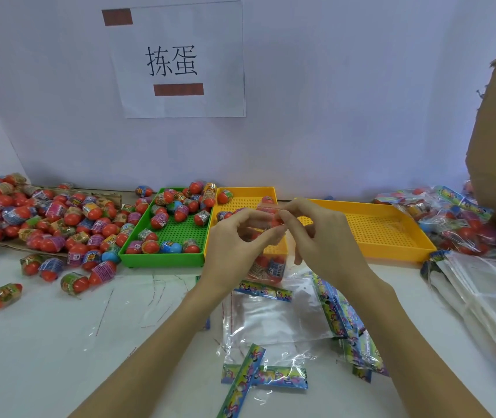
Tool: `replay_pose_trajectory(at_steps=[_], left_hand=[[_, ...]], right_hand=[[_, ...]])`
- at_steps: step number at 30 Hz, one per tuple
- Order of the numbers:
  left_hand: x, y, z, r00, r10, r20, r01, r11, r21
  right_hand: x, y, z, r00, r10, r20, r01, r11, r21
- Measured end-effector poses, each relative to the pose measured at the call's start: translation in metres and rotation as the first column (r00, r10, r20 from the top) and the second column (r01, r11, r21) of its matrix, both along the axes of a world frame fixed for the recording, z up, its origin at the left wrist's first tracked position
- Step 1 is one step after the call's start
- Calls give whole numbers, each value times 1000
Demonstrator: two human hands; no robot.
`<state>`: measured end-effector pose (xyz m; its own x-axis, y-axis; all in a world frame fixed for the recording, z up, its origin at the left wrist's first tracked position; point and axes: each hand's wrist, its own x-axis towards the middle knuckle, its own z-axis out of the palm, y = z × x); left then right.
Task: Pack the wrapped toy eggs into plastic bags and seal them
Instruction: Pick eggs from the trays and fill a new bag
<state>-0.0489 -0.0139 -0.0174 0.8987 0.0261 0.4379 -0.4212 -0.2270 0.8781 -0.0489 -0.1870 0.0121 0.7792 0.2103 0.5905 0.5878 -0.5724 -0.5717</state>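
Empty header bags (266, 319) lie nearest on the tabletop (59, 342), below a filled bag held mid-seal.

Both hands hold a clear plastic bag (266, 260) with wrapped toy eggs in its bottom, in front of the small yellow tray (248, 196). The left hand (234, 248) and right hand (322, 236) each pinch the bag's top edge between curled fingers, so sealing appears under way, not finished. Sealed packs (464, 224) are piled right of that tray, beyond the large yellow tray (391, 254). Much remains: the green tray (162, 257) just left holds loose eggs (44, 218), and many more spread further left. The wall sign (177, 58) above reads "拣蛋"; wrapper print is too small to read.
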Motion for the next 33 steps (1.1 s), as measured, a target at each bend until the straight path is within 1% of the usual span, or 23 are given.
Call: replay_pose_trajectory(at_steps=[5,9,12,15,18,20,22,25,27,29,30,33], left_hand=[[2,4,2,999,10,-40,-14,995,-97],[2,8,1,999,-2,-54,-5,992,-123],[4,7,1,998,-2,-61,-4,994,-107],[4,6,0,998,16,-54,-20,996,-83],[5,7,-2,998,46,-34,-47,998,-33],[5,7,-2,998,54,-38,-55,998,-26],[4,7,-1,997,51,-61,-55,997,-57],[3,9,3,987,-31,-155,-5,974,-225],[3,11,5,978,-60,-200,5,964,-265],[2,11,8,969,-93,-230,25,959,-283],[2,12,9,964,-122,-238,47,953,-298],[2,15,14,938,-235,-256,150,938,-312]], right_hand=[[-1,0,-1,999,46,4,-45,996,-72],[-2,5,-3,996,79,-34,-80,996,-33],[-1,4,-5,996,84,-32,-85,995,-56],[-2,6,-8,987,116,-114,-124,990,-62],[-2,11,-12,979,136,-150,-152,983,-104],[-2,12,-12,977,146,-153,-164,980,-114],[-2,10,-11,981,143,-133,-160,979,-125],[-3,8,-6,990,117,-82,-123,991,-59],[-3,5,-2,997,71,-33,-70,997,24],[-3,2,1,1000,31,4,-31,998,60],[-3,2,1,1000,18,14,-19,999,44],[-4,3,0,998,-35,46,39,996,-76]])
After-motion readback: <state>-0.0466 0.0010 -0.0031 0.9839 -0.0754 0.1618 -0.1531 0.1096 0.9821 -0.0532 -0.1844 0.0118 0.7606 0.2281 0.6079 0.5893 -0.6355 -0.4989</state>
